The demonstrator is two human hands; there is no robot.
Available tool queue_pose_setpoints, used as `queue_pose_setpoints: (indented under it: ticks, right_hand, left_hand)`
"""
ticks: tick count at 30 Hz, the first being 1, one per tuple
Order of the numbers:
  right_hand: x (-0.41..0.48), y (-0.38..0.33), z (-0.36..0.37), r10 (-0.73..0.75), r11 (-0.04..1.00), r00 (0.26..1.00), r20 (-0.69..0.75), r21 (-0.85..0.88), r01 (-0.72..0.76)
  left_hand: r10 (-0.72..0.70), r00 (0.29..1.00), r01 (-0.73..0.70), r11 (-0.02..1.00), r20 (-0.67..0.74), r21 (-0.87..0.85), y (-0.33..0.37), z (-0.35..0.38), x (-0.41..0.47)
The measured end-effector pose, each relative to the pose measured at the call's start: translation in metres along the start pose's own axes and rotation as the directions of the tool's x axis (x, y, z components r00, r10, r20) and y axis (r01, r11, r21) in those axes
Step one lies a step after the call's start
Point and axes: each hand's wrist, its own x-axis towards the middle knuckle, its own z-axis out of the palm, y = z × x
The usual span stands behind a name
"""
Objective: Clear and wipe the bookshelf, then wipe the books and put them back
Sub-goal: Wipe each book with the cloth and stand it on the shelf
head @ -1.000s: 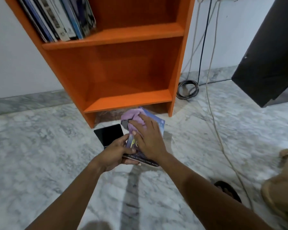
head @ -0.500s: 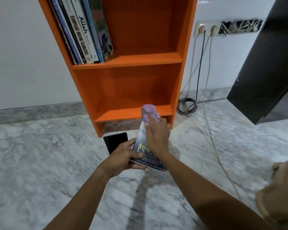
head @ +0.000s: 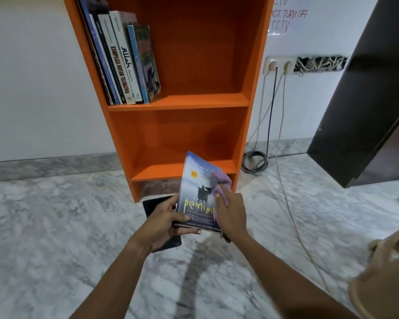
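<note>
Book [head: 197,194], blue cover with a yellow title, is held up in the air just in front of the foot of the bookshelf [head: 177,102], tilted with its cover toward us. Left hand [head: 164,222] clamps its lower left corner, thumb on the cover and fingers underneath. Right hand [head: 230,212] is closed over a bunched purple cloth [head: 219,183] and presses it on the right half of the cover.

We judge the step to be book wiping, with the front cover in progress. We can't confirm from here that the shelf wipe is done. Our guess at the next move is to sweep the rest of the cover, flip for the back and spine, then stand the book in a compartment. That needs a firm left grip while the right hand sweeps, and the soft cover may bend if pressed hard.

A black book [head: 152,204] lies flat on the floor [head: 55,226] under the left hand, partly hidden, near the shelf's base. We can't tell if it has been wiped.

Two compartments of the bookshelf are in view. The upper compartment [head: 205,54] holds a row of books [head: 124,61], upright but leaning left against the left wall. All the shelved books we see are there. The lower compartment [head: 182,134] sits right behind the held book, whose top corner overlaps its board in view. It is apart from the board, as far as we can tell.

Cables [head: 255,170] drop from a wall socket [head: 279,64] right of the shelf, one of them coiled on the floor. A dark panel [head: 366,88] is at far right, and a tan bag-like thing [head: 382,272] at bottom right is blurred.
</note>
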Motion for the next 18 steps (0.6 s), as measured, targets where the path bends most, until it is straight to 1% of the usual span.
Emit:
queue_pose_setpoints:
  ticks: [1,2,3,4,5,6,7,8,9,10,11,12,13,14,15,16,17,18]
  right_hand:
    - [0.003,-0.003,-0.005,0.114,0.985,0.992,0.046,0.128,-0.119]
    - [0.007,0.002,-0.006,0.225,0.926,0.968,0.114,0.282,-0.249]
    - [0.007,-0.001,-0.010,0.343,0.816,0.913,0.219,0.412,-0.405]
    - [0.008,0.000,-0.012,0.408,0.678,0.850,0.332,0.514,-0.526]
    - [0.004,-0.006,-0.018,0.416,0.583,0.802,0.429,0.550,-0.597]
    - [0.003,-0.009,-0.020,0.385,0.512,0.783,0.488,0.593,-0.621]
    - [-0.001,-0.019,-0.023,0.327,0.476,0.785,0.526,0.626,-0.618]
    - [-0.003,-0.027,-0.025,0.232,0.439,0.802,0.550,0.677,-0.591]
    - [-0.005,-0.037,-0.029,0.174,0.443,0.822,0.542,0.703,-0.557]
    - [-0.003,-0.043,-0.028,0.132,0.452,0.846,0.516,0.728,-0.515]
    - [-0.004,-0.050,-0.027,0.114,0.520,0.879,0.463,0.726,-0.450]
    - [-0.001,-0.052,-0.024,0.110,0.618,0.915,0.388,0.694,-0.369]
    - [0.000,-0.054,-0.022,0.084,0.733,0.945,0.317,0.623,-0.274]
    - [0.001,-0.056,-0.018,0.025,0.847,0.969,0.245,0.510,-0.151]
    - [0.000,-0.057,-0.016,-0.055,0.931,0.982,0.178,0.365,-0.014]
    - [-0.003,-0.058,-0.013,-0.146,0.969,0.980,0.132,0.217,0.115]
    - [-0.007,-0.060,-0.009,-0.237,0.971,0.963,0.126,0.074,0.229]
    - [-0.013,-0.062,-0.003,-0.348,0.933,0.929,0.124,-0.052,0.356]
  left_hand:
    - [0.001,1.000,-0.001,1.000,0.012,-0.005,0.001,0.001,0.000]
    - [-0.001,1.000,0.002,1.000,0.015,-0.018,0.002,0.002,-0.001]
    - [-0.002,1.000,0.003,0.999,0.013,-0.037,0.003,0.002,-0.002]
    - [-0.001,1.000,0.001,0.998,0.006,-0.058,0.003,0.002,-0.001]
    - [0.004,1.000,-0.004,0.997,0.002,-0.081,0.002,0.001,0.000]
    - [0.012,1.000,-0.012,0.995,-0.003,-0.102,0.002,0.001,0.001]
    - [0.018,1.000,-0.018,0.993,-0.004,-0.112,0.002,0.000,0.002]
    - [0.021,1.000,-0.022,0.994,-0.005,-0.109,0.002,-0.001,0.003]
    - [0.018,1.000,-0.020,0.996,-0.021,-0.086,0.003,-0.003,0.004]
    - [0.021,0.999,-0.022,0.999,-0.050,-0.024,0.004,-0.003,0.005]
    - [0.030,0.994,-0.021,0.996,-0.104,0.081,0.004,-0.005,0.007]
    - [0.064,0.982,-0.023,0.975,-0.179,0.223,0.004,-0.003,0.009]
    - [0.135,0.955,-0.031,0.931,-0.265,0.364,0.003,-0.004,0.013]
    - [0.217,0.929,-0.064,0.892,-0.299,0.448,0.004,-0.003,0.016]
    - [0.276,0.917,-0.116,0.877,-0.290,0.467,0.005,0.001,0.017]
    - [0.290,0.920,-0.163,0.894,-0.262,0.417,0.010,0.008,0.017]
    - [0.270,0.928,-0.190,0.935,-0.255,0.300,0.014,0.015,0.019]
    - [0.224,0.937,-0.186,0.969,-0.269,0.160,0.019,0.020,0.019]
